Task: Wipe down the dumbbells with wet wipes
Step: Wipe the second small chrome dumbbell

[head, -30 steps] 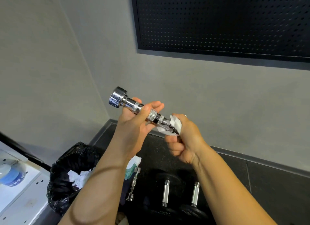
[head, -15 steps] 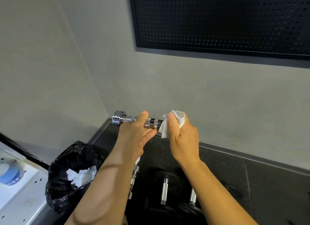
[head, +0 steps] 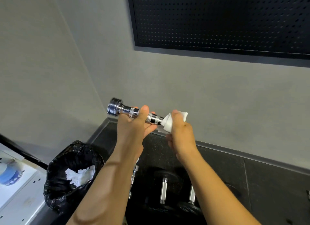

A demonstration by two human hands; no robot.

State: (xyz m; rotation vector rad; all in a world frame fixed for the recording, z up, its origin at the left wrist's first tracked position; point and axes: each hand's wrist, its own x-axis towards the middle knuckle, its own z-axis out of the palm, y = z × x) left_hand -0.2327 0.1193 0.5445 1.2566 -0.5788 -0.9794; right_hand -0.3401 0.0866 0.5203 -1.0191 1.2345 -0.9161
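A small chrome dumbbell (head: pixel 127 111) is held up in front of the grey wall, its round left end free and tilted slightly up. My left hand (head: pixel 134 125) grips its knurled handle from below, thumb over the top. My right hand (head: pixel 179 132) holds a white wet wipe (head: pixel 167 124) wrapped round the dumbbell's right end, which is hidden inside the wipe. Two black dumbbells (head: pixel 163 189) with chrome handles lie on the dark floor below my arms, and a thin chrome one (head: pixel 133 176) lies left of them.
A bin lined with a black bag (head: pixel 67 177) holds crumpled white wipes at lower left. A white shelf (head: pixel 18 196) with a blue round tub (head: pixel 10 176) is at the far left. A black perforated panel (head: pixel 218 18) hangs on the wall above.
The dumbbell has been turned and lifted slightly, its left end now higher. My right hand has kept the wipe on the right end, twisting round it.
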